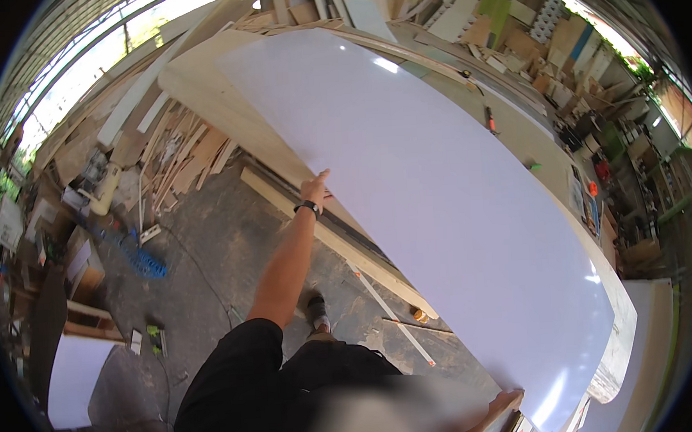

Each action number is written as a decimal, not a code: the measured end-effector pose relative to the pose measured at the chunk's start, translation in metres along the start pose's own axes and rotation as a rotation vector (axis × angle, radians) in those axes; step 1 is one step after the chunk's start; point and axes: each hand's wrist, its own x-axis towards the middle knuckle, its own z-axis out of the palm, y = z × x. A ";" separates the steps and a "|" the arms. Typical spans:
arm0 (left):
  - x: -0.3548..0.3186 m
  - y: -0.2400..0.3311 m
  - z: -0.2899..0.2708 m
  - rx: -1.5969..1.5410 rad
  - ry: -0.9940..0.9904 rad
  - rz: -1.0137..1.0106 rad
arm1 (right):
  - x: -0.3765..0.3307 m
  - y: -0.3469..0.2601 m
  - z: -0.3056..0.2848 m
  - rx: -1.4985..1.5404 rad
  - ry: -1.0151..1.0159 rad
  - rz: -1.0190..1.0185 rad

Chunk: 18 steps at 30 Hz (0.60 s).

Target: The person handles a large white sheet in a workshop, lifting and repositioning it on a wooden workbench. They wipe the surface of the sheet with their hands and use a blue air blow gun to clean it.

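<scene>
A long, glossy white sheet (438, 188) lies over a plywood board (239, 116) on a workbench and reaches from the far left to the near right. My left hand (313, 189), with a dark watch on its wrist, grips the sheet's near edge around its left half. Its thumb side shows on top, while the other fingers are mostly hidden under the edge. Low on the right, my right hand (506, 401) holds the same edge near the sheet's right end. Its fingers are partly out of sight beneath the sheet.
Beyond the sheet, a red-handled tool (490, 121) and a tape measure (465, 74) rest on the bench. Wood offcuts (194, 150) pile up at left. On the floor are a coiled blue hose (146, 262), a long pale strip (394, 315) and a cable (196, 259).
</scene>
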 end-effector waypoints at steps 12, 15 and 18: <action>0.098 0.022 -0.026 -0.069 0.053 0.127 | -0.196 0.074 0.072 -0.777 0.030 -0.640; 0.096 0.022 -0.018 -0.070 0.022 0.150 | -0.295 0.012 0.081 -0.931 -0.342 -1.361; 0.089 0.032 -0.004 -0.079 0.016 0.188 | -0.307 0.029 0.107 -1.023 -0.494 -1.372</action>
